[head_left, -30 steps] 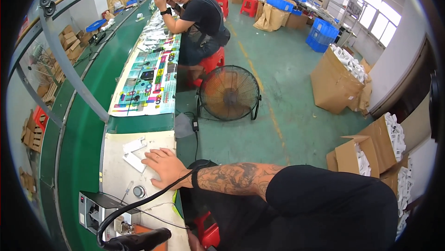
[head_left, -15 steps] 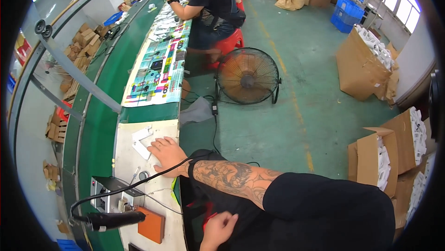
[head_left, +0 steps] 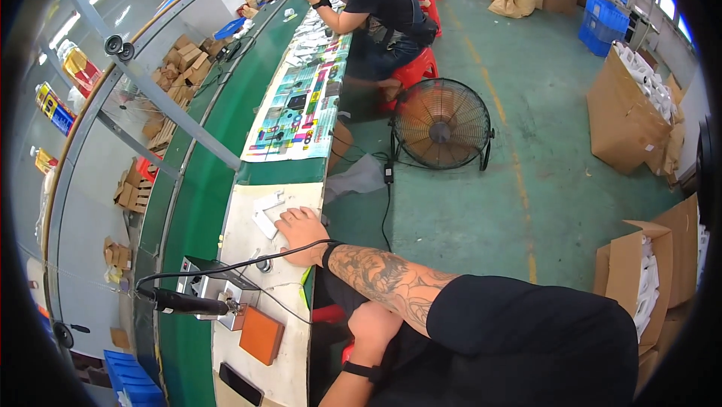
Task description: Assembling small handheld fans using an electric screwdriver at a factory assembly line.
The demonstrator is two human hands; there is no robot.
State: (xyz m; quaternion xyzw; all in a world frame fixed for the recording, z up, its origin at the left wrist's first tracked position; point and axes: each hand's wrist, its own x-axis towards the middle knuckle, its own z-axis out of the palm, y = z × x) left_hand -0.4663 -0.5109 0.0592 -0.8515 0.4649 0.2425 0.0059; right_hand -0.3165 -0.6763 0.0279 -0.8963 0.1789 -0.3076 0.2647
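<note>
My right hand, on the tattooed arm, rests on the pale bench top with its fingers spread and slightly bent. Its fingertips lie beside a white L-shaped plastic piece; I cannot tell whether they touch it. Close to the wrist sits a small round metal piece. Off the bench edge, below my right forearm, is my left hand with a black wristband. It looks rounded, back upward, and its fingers are hidden. A black corded handle sits in a metal holder, its cable passing over my right wrist.
Near it are a metal control box, an orange block and a phone. A green belt runs behind the bench. A floor fan stands ahead near a seated person. Cartons hold white parts at right.
The view has swung, so the bench sits further right. My left hand has moved up toward my right forearm, and its fingers have gone out of sight. My right hand stays by the white piece.
</note>
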